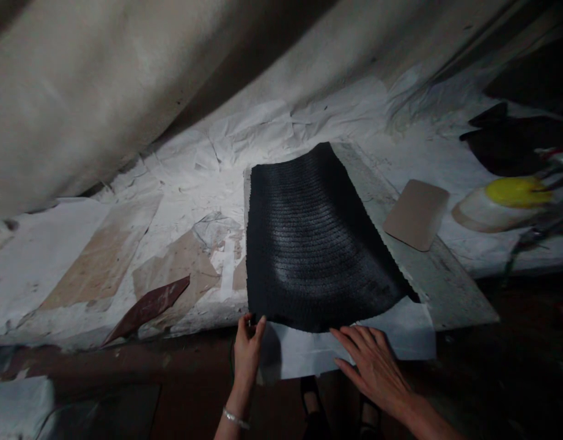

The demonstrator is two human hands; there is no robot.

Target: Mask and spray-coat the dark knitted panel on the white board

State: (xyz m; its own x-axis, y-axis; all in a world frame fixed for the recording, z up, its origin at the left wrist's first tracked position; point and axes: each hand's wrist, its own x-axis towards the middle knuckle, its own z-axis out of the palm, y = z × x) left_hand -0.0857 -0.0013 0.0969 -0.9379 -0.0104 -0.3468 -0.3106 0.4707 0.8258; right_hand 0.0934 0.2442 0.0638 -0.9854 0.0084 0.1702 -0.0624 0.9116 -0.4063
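A black sheet [309,238] with ribbed rows and a rough-cut edge lies flat, its middle dusted greyish. My left hand [249,342] has thumb and fingers closed at the sheet's near left corner. White paper [299,351] lies beneath the sheet and sticks out over the table's front edge. On that paper rests my right hand [370,363], fingers stretched out, the fingertips at the black sheet's near edge. It grips nothing that I can see. Under both is a grey board [450,293], showing along the right side.
A tan card [416,214] with rounded corners lies on the board. To its right stands a pale container with a yellow top [515,192]. A dark red piece [148,308] lies at the front left. Pale cloth [125,73] hangs behind the paper-covered table.
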